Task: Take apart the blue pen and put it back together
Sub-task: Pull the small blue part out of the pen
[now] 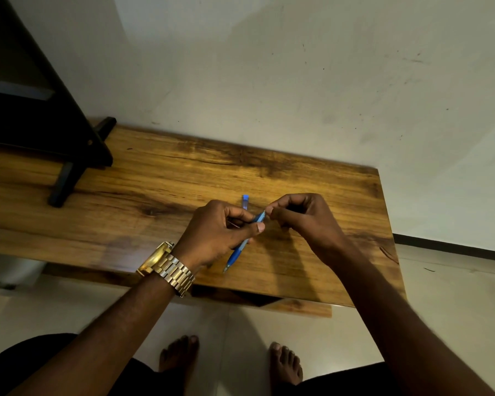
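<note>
Where the wooden bench (160, 178) meets a pale wall, a dark stand (69, 155) rests on its left part. Above the bench's right half, the left hand (215, 238), a gold watch (166, 267) on its wrist, holds the blue pen barrel (237, 252) in a curled grip, tip pointing down toward the person. The right hand (303, 218) pinches at the barrel's upper end. A small blue pen piece (245, 202) lies on the bench just behind the hands.

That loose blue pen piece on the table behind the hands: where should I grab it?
Pinch the loose blue piece across its long sides near the middle, coming from above. It seems to lie flat on the wooden table, pointing away, with bare wood either side.
</note>
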`<state>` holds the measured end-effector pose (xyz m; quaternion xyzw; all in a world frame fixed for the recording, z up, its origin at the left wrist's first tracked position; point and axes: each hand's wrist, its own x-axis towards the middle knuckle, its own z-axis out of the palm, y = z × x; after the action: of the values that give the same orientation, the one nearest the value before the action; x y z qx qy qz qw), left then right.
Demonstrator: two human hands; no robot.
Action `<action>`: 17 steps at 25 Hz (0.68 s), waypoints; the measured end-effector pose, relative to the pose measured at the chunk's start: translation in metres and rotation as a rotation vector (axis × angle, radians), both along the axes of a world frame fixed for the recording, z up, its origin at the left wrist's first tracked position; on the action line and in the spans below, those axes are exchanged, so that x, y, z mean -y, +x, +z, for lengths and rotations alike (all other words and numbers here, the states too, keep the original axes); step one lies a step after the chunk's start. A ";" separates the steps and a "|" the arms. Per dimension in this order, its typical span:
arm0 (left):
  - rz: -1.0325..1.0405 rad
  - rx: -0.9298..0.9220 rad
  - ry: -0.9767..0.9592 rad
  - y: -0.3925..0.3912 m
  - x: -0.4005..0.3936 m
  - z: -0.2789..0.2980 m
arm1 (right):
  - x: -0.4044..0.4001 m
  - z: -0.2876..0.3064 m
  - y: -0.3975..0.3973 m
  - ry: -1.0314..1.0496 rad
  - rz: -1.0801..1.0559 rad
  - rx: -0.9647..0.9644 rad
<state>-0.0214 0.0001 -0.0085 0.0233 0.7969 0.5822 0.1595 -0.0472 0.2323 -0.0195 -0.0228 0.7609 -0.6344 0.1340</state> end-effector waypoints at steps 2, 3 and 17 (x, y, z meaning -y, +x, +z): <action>-0.010 -0.002 0.007 0.000 -0.001 0.000 | 0.001 -0.001 0.000 -0.027 -0.018 0.014; -0.016 0.001 0.019 0.000 -0.001 0.001 | 0.003 -0.002 0.000 -0.029 -0.021 0.012; 0.035 0.051 0.028 -0.004 -0.004 -0.005 | -0.048 0.002 -0.010 0.890 -0.053 -0.093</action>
<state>-0.0254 0.0044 -0.0140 -0.0033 0.7847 0.5964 0.1690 -0.0568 0.2804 -0.0174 0.0280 0.9654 -0.2468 0.0799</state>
